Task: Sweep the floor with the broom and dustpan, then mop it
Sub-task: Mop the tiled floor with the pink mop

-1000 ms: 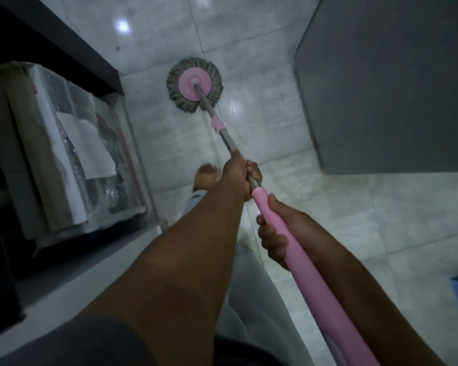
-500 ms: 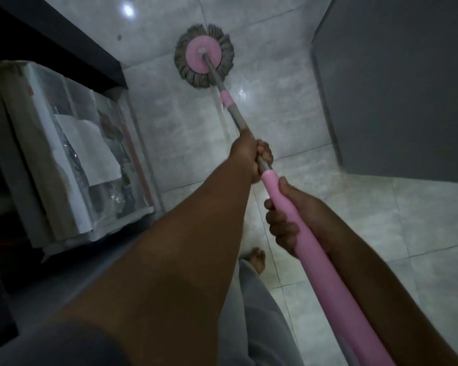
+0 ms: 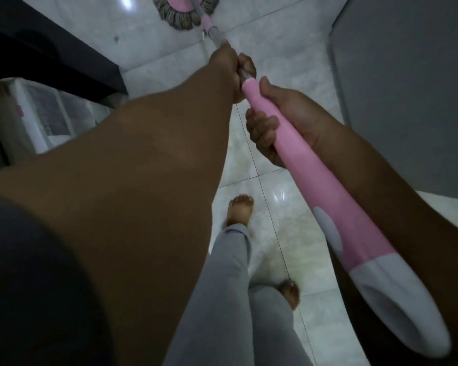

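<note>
A round mop head (image 3: 183, 15) with grey strands and a pink disc lies on the pale tiled floor (image 3: 156, 46) at the top edge, partly cut off by the frame. Its metal pole runs down into a thick pink handle (image 3: 315, 175) with a white end cap. My left hand (image 3: 229, 64) grips the metal pole just above the pink grip. My right hand (image 3: 278, 120) grips the pink handle right below it, fingers curled round it. No broom or dustpan is in view.
A dark cabinet (image 3: 50, 54) stands at the upper left, with plastic-wrapped boxes (image 3: 45, 114) below it. A grey wall or panel (image 3: 407, 88) fills the right side. My bare feet (image 3: 239, 210) and grey trouser legs stand on the glossy tiles between them.
The mop head has slid farther away from me, up to the frame's top edge. Both arms have stretched forward with it, and I have stepped forward; the white handle end is now visible.
</note>
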`<state>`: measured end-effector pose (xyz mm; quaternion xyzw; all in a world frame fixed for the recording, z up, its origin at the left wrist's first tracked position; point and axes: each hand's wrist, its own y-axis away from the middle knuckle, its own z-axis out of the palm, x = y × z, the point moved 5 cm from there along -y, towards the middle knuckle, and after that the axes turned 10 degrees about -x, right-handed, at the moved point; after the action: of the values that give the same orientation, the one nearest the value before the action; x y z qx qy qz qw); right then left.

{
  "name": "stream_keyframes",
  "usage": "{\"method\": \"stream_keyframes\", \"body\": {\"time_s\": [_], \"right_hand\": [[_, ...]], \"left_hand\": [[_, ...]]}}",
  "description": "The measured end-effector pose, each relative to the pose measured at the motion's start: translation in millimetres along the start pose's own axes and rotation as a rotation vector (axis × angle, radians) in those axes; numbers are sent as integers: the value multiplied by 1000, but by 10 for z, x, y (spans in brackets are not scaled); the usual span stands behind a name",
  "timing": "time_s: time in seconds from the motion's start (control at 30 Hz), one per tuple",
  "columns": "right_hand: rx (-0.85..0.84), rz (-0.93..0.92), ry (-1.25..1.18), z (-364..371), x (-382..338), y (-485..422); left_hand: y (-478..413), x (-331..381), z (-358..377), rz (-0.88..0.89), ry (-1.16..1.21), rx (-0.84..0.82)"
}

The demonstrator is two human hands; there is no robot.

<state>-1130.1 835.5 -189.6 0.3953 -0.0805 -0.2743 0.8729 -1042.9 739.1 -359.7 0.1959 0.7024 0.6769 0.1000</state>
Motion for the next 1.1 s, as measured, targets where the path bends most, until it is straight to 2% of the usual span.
{"method": "stream_keyframes", "body": {"time_s": [0.03,0.07,0.1,0.13,0.17,0.2,0.23,0.27,0.3,0.37,0.5,0.63,0.77,0.9,1.1], "right_hand": [[4,2,9,-30,40,34],[8,3,16,-70,90,82],[13,1,23,-121,154,146],[18,-4,28,-185,229,227],[20,-5,32,-261,324,326],[19,-3,32,-347,431,438],[17,2,29,-442,558,567],[14,9,21,-543,699,713],[12,15,5,-655,855,874],[20,26,-34,-907,1213,1237],[71,32,-84,-1405,2113,2095],[140,66,-135,-1779,2905,3012],[167,113,-148,-1927,3369,3650],[168,157,-92,-1858,3479,3708],[173,173,5,-1544,3184,3242]], "left_hand": [[-144,-335,145,-62,-217,4],[-124,-582,249,-65,-286,84],[-175,-294,229,18,-281,85],[-102,-195,186,13,-177,131],[4,34,217,-34,-48,20],[159,289,283,-73,176,-84],[255,566,398,144,281,-197],[405,706,545,277,397,-344],[505,729,589,321,549,-325],[735,679,806,281,791,-312],[1106,-221,1582,217,692,-259],[1574,-1206,2369,105,715,-312],[2004,-1809,2827,21,695,-364],[2132,-1954,2788,12,733,-364],[1951,-1624,2263,85,838,-322]]}}
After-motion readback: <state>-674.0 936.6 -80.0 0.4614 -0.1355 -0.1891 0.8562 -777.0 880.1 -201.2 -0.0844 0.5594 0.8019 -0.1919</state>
